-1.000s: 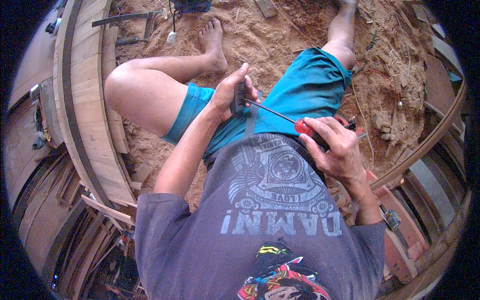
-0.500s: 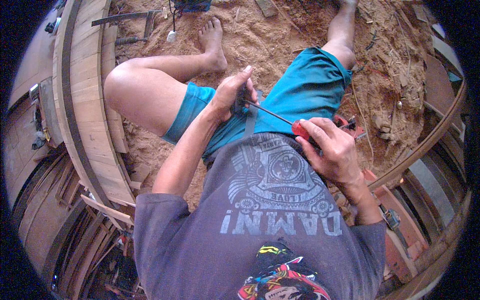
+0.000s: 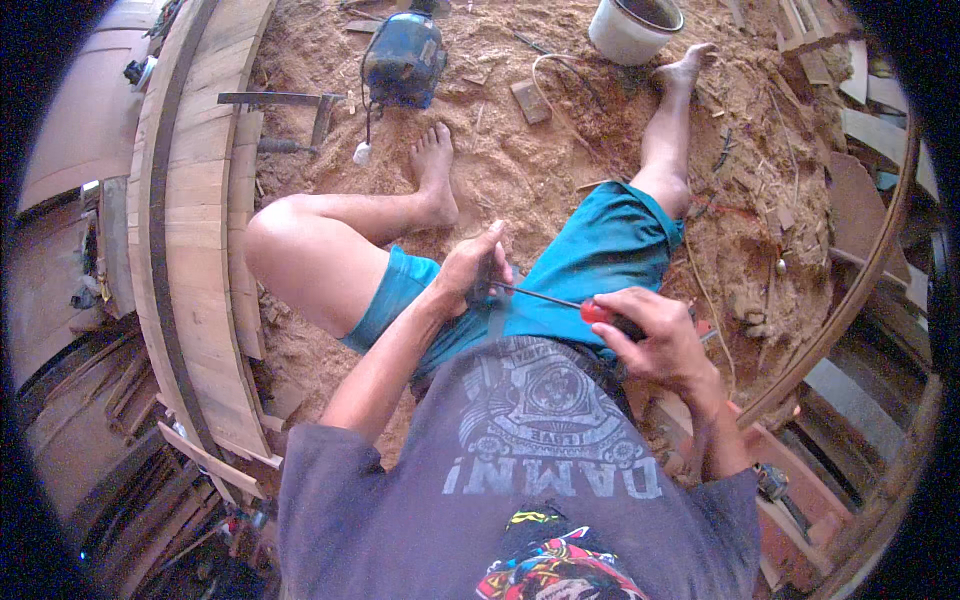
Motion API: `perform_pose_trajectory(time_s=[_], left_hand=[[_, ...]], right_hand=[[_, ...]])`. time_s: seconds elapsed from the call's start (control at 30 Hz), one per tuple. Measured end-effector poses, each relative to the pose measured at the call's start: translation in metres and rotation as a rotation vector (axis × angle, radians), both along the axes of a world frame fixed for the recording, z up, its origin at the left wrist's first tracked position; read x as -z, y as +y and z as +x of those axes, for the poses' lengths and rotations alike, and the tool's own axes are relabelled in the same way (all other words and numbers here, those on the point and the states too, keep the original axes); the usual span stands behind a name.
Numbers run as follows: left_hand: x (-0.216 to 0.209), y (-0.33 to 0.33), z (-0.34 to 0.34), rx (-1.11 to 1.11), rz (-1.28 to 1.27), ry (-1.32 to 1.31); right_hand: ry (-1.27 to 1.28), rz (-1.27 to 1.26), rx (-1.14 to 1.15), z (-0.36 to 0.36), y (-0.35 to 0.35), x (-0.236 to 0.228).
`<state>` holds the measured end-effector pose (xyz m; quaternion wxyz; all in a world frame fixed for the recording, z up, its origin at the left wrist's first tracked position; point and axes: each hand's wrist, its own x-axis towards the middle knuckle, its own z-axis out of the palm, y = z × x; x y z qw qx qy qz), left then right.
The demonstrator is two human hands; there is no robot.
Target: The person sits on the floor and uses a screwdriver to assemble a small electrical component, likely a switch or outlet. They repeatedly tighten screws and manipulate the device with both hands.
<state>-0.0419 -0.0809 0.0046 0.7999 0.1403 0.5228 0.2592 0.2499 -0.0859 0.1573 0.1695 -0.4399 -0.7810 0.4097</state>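
Red-handled screwdriver [image 3: 560, 302] gripped between both closed hands [image 3: 655, 340]

I see a blue motor [image 3: 403, 58] on the sawdust floor [image 3: 560, 150], a white bucket [image 3: 632, 28] near it, and a curved plank frame [image 3: 190, 250] at left.

Red and black handle on the screwdriver [image 3: 600, 315] in the right hand [image 3: 655, 345]; dark thin shaft running to the left hand [image 3: 478, 270]. Teal shorts [image 3: 600, 250] beneath both hands. Grey shirt [image 3: 520, 470] with pale print below them. Dark blue motor [image 3: 403, 58] and white bucket [image 3: 630, 28] far above, on tan sawdust floor [image 3: 560, 150]. Pale wooden planks [image 3: 195, 220] well left.
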Motion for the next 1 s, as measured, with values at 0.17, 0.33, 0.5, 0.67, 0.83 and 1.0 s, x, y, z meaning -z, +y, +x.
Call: perform_pose_trajectory(time_s=[0.17,0.33,0.5,0.67,0.83,1.0], left_hand=[[0.012,0.001,-0.02,-0.352,-0.01,-0.097],[0.008,-0.04,-0.019,-0.473,0.095,-0.063],[0.008,-0.106,-0.012,-0.827,0.092,-0.267],[-0.002,-0.147,-0.005,-0.91,0.113,-0.379],[0.005,-0.137,-0.016,-0.73,0.296,-0.263],[0.003,-0.145,-0.029,-0.776,0.22,-0.516]], right_hand=[[0.09,-0.217,0.402,0.017,0.031,-0.001],[0.432,-0.655,0.677,-0.014,0.04,0.068],[0.623,-0.965,0.613,-0.072,0.033,0.095],[0.576,-0.67,0.257,-0.111,0.044,0.076],[0.681,-0.476,0.258,-0.155,0.022,0.005],[0.556,-0.375,0.247,-0.146,-0.002,0.011]])
